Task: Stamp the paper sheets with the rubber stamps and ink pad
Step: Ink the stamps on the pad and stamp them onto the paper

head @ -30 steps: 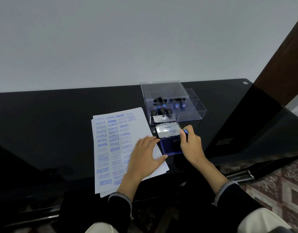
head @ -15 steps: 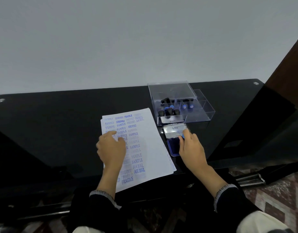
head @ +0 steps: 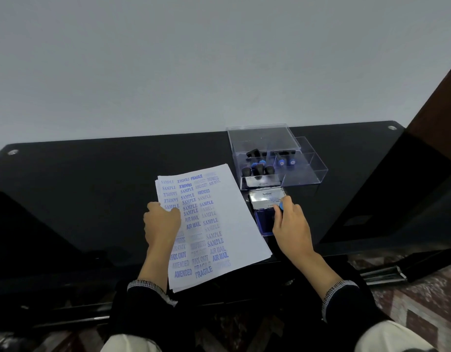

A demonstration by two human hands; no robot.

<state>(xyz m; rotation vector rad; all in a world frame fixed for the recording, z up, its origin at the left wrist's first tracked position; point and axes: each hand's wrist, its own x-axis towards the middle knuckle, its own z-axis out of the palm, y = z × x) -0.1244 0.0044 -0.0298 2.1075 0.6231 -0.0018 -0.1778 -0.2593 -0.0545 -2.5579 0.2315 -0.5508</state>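
Note:
A stack of white paper sheets point(head: 232, 214), covered with blue stamped words, lies on the black table point(head: 92, 189). My left hand point(head: 162, 222) rests on the stack's left side with curled fingers, pinching the top sheet's edge. The open ink pad point(head: 263, 219) with its silver lid sits just right of the sheets. My right hand point(head: 291, 224) grips a blue-topped rubber stamp point(head: 281, 206) and holds it down on the blue pad.
A clear plastic box point(head: 303, 174) behind the ink pad holds several black and blue stamps point(head: 257, 168). Its clear lid stands at the back. A dark cabinet point(head: 397, 189) borders the table on the right. A white wall rises behind.
My left hand slid from the right part of the sheets to their left edge and curled there. My right hand stayed at the ink pad with the stamp.

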